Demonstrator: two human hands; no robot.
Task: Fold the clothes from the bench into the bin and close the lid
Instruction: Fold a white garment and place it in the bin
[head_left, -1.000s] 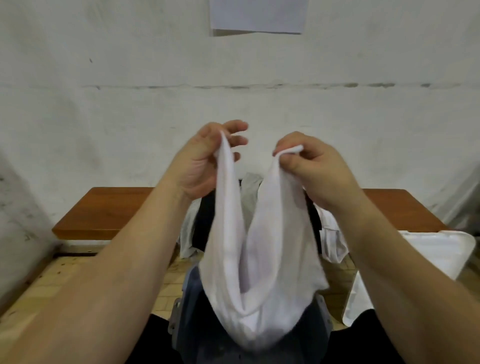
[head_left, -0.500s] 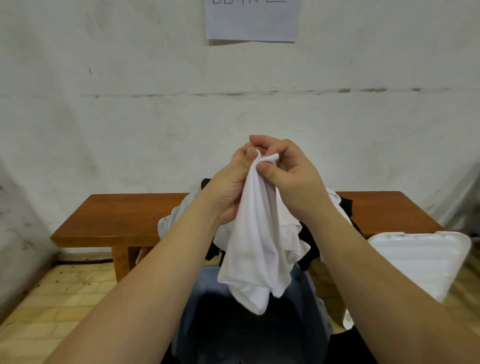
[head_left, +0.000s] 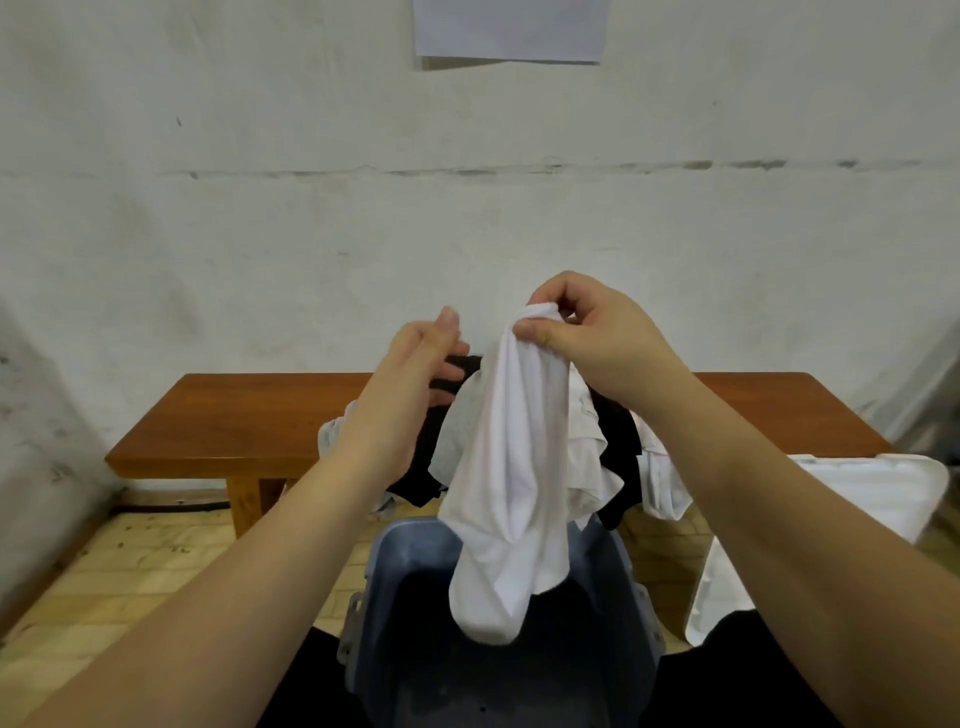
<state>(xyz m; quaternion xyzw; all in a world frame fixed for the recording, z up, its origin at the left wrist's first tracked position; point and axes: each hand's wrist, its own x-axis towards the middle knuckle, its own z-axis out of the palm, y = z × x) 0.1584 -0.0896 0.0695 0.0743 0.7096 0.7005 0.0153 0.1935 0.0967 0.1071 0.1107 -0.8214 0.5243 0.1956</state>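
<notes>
Left hand (head_left: 415, 374) has let go — right hand (head_left: 597, 332) alone pinches white garment (head_left: 511, 493).

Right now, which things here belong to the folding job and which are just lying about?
Job:
white garment, pinched by right hand
left hand, holding nothing
clothes pile on bench
blue bin
white lid

Lying about:
paper sheet on wall

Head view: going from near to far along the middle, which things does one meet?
Open blue-grey plastic bin → white cloth hanging from the right hand → pile of black and white clothes → brown wooden bench → white wall with paper sheet.
</notes>
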